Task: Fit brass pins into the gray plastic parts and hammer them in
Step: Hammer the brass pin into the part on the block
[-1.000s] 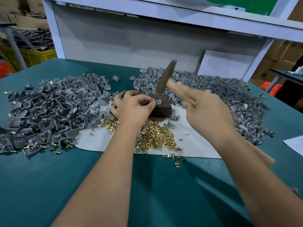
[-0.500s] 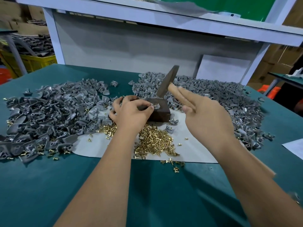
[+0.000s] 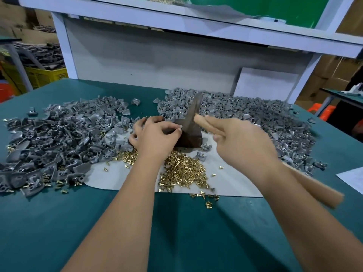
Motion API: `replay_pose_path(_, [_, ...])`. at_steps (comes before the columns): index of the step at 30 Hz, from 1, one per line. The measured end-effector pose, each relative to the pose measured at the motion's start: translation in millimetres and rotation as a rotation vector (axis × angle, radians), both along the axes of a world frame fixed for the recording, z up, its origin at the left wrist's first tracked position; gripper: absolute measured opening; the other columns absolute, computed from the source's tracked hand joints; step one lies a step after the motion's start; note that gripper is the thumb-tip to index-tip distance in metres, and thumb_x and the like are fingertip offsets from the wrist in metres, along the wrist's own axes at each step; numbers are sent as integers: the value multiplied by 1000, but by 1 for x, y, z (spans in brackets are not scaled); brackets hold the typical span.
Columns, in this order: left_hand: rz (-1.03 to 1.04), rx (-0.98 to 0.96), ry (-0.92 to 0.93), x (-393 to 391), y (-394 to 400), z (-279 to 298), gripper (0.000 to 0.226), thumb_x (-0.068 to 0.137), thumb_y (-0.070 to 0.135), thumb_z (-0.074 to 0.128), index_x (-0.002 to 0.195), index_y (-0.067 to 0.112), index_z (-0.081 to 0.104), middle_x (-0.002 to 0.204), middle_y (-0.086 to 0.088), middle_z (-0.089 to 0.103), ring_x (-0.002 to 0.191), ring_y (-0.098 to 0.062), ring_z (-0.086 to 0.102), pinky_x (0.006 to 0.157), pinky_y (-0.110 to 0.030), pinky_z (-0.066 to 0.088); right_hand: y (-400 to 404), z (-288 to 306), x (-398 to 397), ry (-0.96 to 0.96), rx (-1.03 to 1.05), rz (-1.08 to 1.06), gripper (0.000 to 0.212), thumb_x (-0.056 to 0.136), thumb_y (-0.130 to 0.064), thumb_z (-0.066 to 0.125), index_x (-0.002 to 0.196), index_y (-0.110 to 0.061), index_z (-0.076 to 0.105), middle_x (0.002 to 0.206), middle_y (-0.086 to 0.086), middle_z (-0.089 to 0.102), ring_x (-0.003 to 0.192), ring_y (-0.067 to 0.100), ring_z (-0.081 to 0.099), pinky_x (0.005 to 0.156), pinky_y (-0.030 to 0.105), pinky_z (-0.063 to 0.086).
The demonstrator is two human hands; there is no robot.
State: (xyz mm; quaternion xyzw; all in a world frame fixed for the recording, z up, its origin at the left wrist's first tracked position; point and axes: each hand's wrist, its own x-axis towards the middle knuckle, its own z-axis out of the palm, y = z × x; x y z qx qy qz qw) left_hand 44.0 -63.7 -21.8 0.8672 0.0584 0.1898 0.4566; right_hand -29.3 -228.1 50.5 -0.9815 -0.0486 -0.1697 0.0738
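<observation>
My left hand point(image 3: 155, 136) pinches a small gray plastic part point(image 3: 181, 127) against the top of a dark block point(image 3: 189, 140). My right hand point(image 3: 241, 142) grips a hammer point(image 3: 193, 112) by its wooden handle, two fingers lying straight along it. The metal head is down at the block, right beside my left fingertips. A heap of brass pins point(image 3: 182, 175) lies on the white sheet point(image 3: 231, 185) just in front of the block. Whether a pin sits in the held part is hidden.
A big pile of gray parts point(image 3: 59, 134) covers the green table on the left, another pile point(image 3: 245, 110) lies behind and to the right. Loose pins point(image 3: 208, 203) are scattered past the sheet's front edge. A white shelf frame point(image 3: 176, 22) rises at the back.
The hammer head has swung down from its raised position onto the block beside my left fingers. My left hand stays on the part.
</observation>
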Motion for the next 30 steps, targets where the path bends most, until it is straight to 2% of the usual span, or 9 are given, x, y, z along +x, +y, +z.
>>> replay_pose_path(5, [-25,-13,66,-16,3,24,14,88,43,67,77,50,61,150,11,39,143,-21,14,116,-52,12,-11,-1,7,-182,182,-59,57,95,-18,45,138,-54,36,116,-14,67,62,3,53,47,22,44])
replay_pose_path(7, [49,-51,-140,-29,22,53,27,89,26,65,97,52,62,148,6,40,134,-21,38,108,-54,35,-14,-8,10,-249,272,-75,59,96,-16,45,138,-57,35,126,-19,61,50,-4,42,39,14,30])
replay_pose_path(10, [-121,-86,-479,-65,69,103,33,86,11,54,94,38,71,102,4,68,63,-1,61,53,-17,49,-26,-22,20,-135,346,-106,54,98,-18,46,141,-50,35,133,-17,57,58,-2,42,43,20,35])
replay_pose_path(14, [-310,-26,-59,-93,76,98,35,88,61,55,76,35,75,72,12,72,67,-2,66,59,-27,46,-35,-38,26,64,347,-178,47,97,-23,48,140,-39,39,105,-3,68,65,15,57,54,31,51])
replay_pose_path(16, [-201,-20,-119,-86,60,82,22,90,52,56,95,38,72,60,9,66,57,-4,63,50,-21,44,-36,-44,26,73,256,-210,33,97,-24,46,127,-36,49,86,-5,65,63,16,57,53,31,52])
replay_pose_path(19, [-264,80,-84,-69,34,73,65,89,30,67,142,47,33,104,13,65,96,-1,57,78,-14,48,-38,-44,28,103,155,-266,19,95,-23,45,106,-29,58,76,-3,59,63,19,56,53,29,49])
replay_pose_path(21, [-265,113,-77,-56,23,71,87,82,44,71,147,53,15,139,13,46,134,-12,32,111,-39,31,-38,-44,28,77,35,-309,23,95,-26,46,110,-28,63,89,2,56,77,24,55,61,30,44])
replay_pose_path(23, [-313,-26,-61,-52,16,66,89,75,62,68,146,56,14,139,17,42,137,-13,25,111,-48,25,-33,-42,27,-36,-40,-246,30,95,-30,49,121,-29,63,105,6,56,96,27,51,74,34,40])
replay_pose_path(30, [-489,-381,-58,-44,19,43,86,64,77,64,137,68,19,140,24,44,138,-11,38,113,-49,31,19,-19,14,-42,1123,439,27,96,-7,52,100,-22,74,79,-13,68,78,1,62,68,14,47])
